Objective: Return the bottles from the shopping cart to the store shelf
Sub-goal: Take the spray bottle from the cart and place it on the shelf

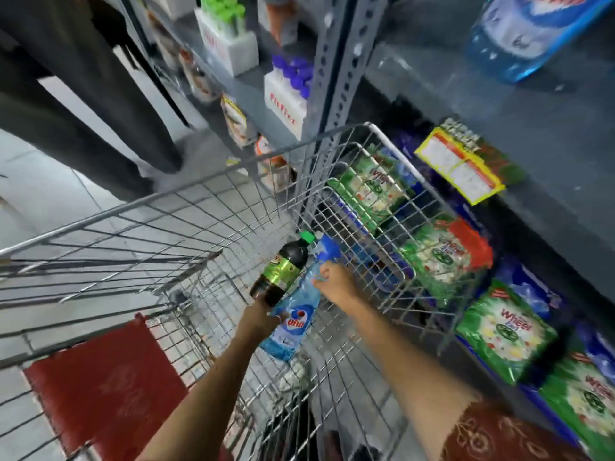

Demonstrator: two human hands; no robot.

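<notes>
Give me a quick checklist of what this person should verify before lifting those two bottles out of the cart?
1. Left hand has the dark bottle at its base: ok, fingers wrap it.
2. Right hand has the blue bottle near its neck: ok, though blur hides how firm the grip is.
3. Caps closed: green cap is on; the blue bottle's cap, cannot tell.
4. Way up past the cart rim: ok, nothing lies over the bottles.
5. Room on the shelf beside the matching blue bottle: ok, bare surface shows.
</notes>
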